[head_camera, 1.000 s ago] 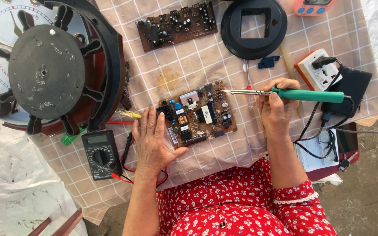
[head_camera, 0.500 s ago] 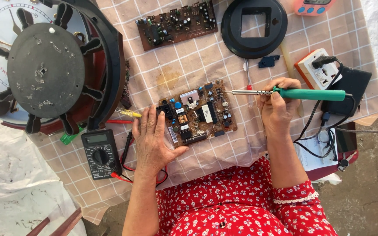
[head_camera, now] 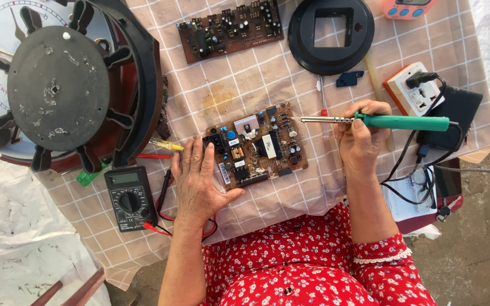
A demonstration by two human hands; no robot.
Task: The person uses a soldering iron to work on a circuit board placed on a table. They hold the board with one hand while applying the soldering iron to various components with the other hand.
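Observation:
A brown circuit board (head_camera: 259, 146) crowded with small parts lies on the checked tablecloth in front of me. My left hand (head_camera: 197, 180) rests flat, fingers apart, against the board's left edge and lower left corner. My right hand (head_camera: 359, 139) grips a soldering iron with a green handle (head_camera: 406, 122). The iron's metal tip (head_camera: 304, 119) points left, just above the board's upper right corner.
A second circuit board (head_camera: 231, 29) lies at the top. A black round frame (head_camera: 330, 34), a power strip (head_camera: 414, 90) with cables, a black multimeter (head_camera: 129, 197) with red leads and a large round black device (head_camera: 63, 85) surround the work spot.
The soldering iron has shifted very slightly right and up with my right hand. My left hand stays on the board.

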